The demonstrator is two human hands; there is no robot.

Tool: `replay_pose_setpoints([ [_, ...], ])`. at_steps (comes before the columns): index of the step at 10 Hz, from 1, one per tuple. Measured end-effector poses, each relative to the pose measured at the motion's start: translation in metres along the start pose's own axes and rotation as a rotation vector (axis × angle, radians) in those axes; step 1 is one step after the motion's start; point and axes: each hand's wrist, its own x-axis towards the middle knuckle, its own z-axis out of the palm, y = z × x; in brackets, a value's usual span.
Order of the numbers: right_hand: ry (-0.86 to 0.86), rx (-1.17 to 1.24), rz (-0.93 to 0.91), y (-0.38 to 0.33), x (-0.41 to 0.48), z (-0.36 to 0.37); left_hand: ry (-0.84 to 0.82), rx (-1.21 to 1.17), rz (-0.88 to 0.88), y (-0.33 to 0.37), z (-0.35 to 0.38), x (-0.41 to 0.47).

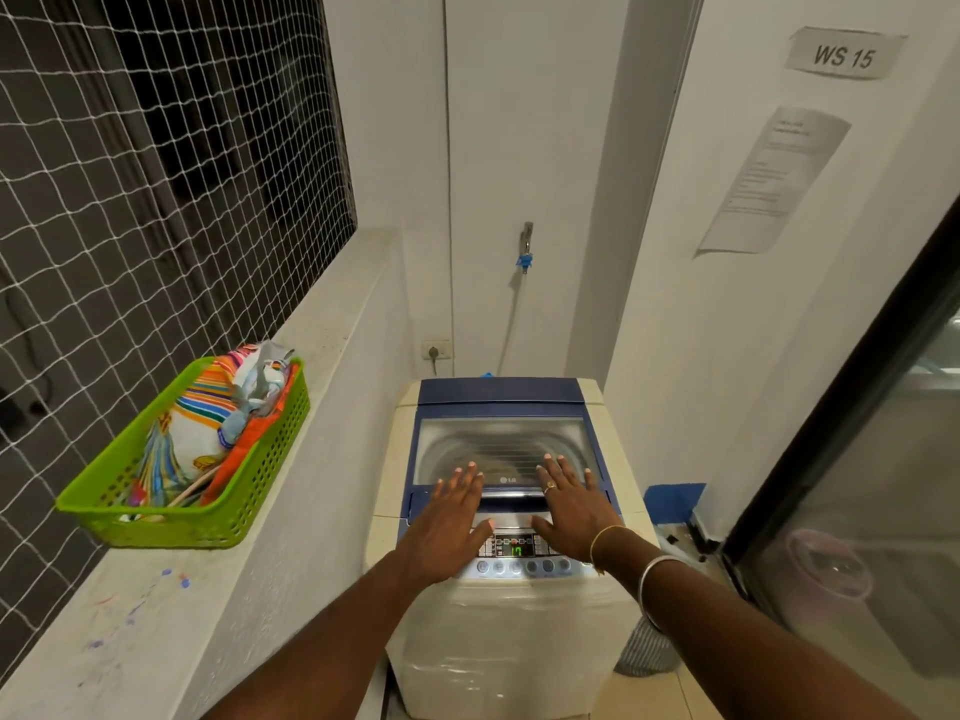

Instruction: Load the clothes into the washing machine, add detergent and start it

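Two hands are stretched out over the front of the top-loading washing machine (pixel 498 641), a cream unit with a blue top. The left hand (pixel 452 517) and the right hand (pixel 571 506) are both palm down with fingers straight and spread, holding nothing. Their fingertips reach the near edge of the lid (pixel 501 397), on either side of its silver handle (pixel 511 498); whether the palms actually press on the machine I cannot tell. The right hand wears a ring, and two bangles (pixel 649 574) sit on that wrist.

The lid is down, and the ribbed drum shows dimly through its clear window (pixel 498 441). Between the wrists lies the control panel (pixel 514 545), where a green display reads 17 (a row of round buttons (pixel 524 566) runs just below it).

The clothes (pixel 208 423) are in a green plastic basket (pixel 171 532): a bright heap of striped and printed fabric. The basket stands on the pale ledge (pixel 156 615) to the left of the machine, beside white netting (pixel 130 174) over the opening.

On the back wall a tap (pixel 526 241) with a blue fitting feeds a hose running down behind the machine, near a wall socket (pixel 436 350). The right wall carries a label reading WS 15 (pixel 844 54) and a printed sheet (pixel 769 179), its text too small to read. A dark-framed glass door (pixel 883 511) fills the right edge.
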Motion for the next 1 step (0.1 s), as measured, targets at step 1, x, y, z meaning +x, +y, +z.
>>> replay_pose_setpoints([
  [1, -0.005, 0.023, -0.006, -0.0005, 0.0059, -0.0002, -0.007, -0.013, 0.010, -0.0071, 0.0007, 0.0046],
])
